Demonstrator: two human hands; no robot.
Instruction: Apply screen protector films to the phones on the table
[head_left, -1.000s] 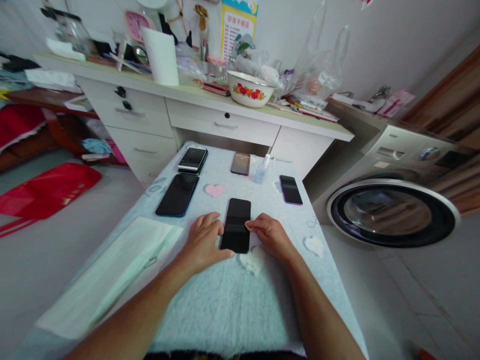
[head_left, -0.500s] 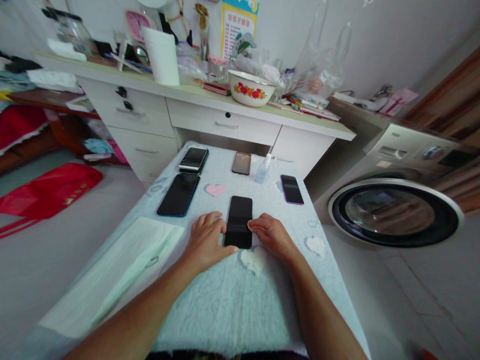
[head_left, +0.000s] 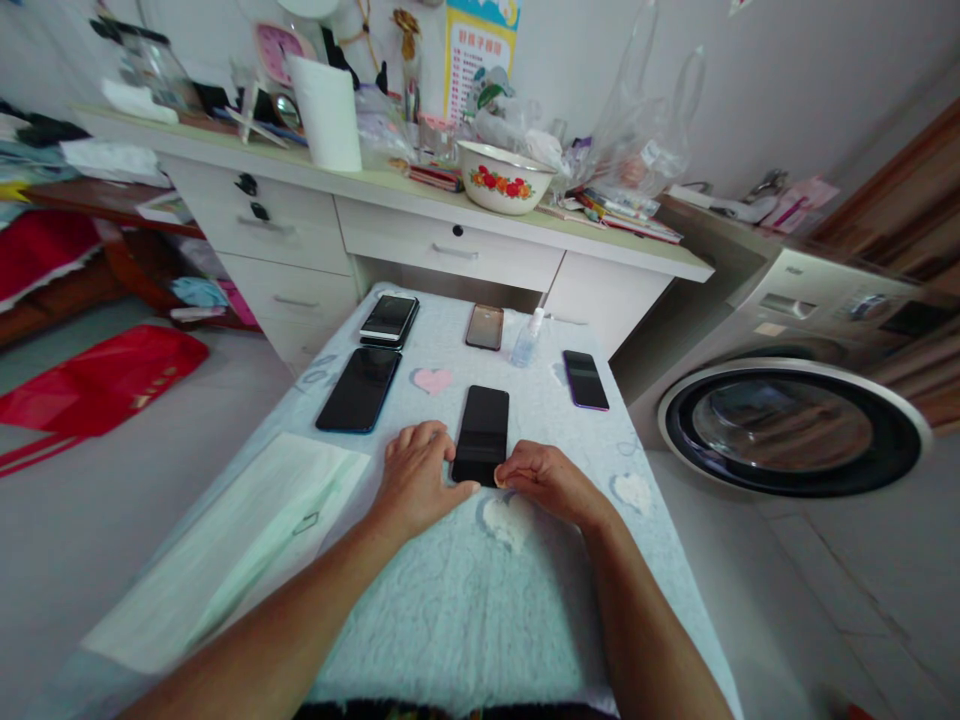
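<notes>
A black smartphone (head_left: 481, 430) lies screen up on the cloth-covered table, tilted slightly, with its top leaning right. My left hand (head_left: 416, 475) is at its lower left corner, index finger against the side and thumb along the bottom edge, bracing it. My right hand (head_left: 544, 480) is closed in a pinch at the lower right corner. A small tan, thin piece (head_left: 500, 478) shows at those fingertips; its kind is too small to make out. Most of it is hidden by the fingers.
Another dark phone (head_left: 360, 389) lies to the left, below stacked phones (head_left: 390, 318). Farther back are a brownish phone or case (head_left: 485, 327) and a clear spray bottle (head_left: 527, 338). A purple-edged phone (head_left: 586, 379) lies right. A pale green-white bag (head_left: 225, 550) covers the left side.
My right hand has slid down the phone's right edge to the lower corner. The phone has turned slightly and shifted a little away from me. My left hand stays against it.
</notes>
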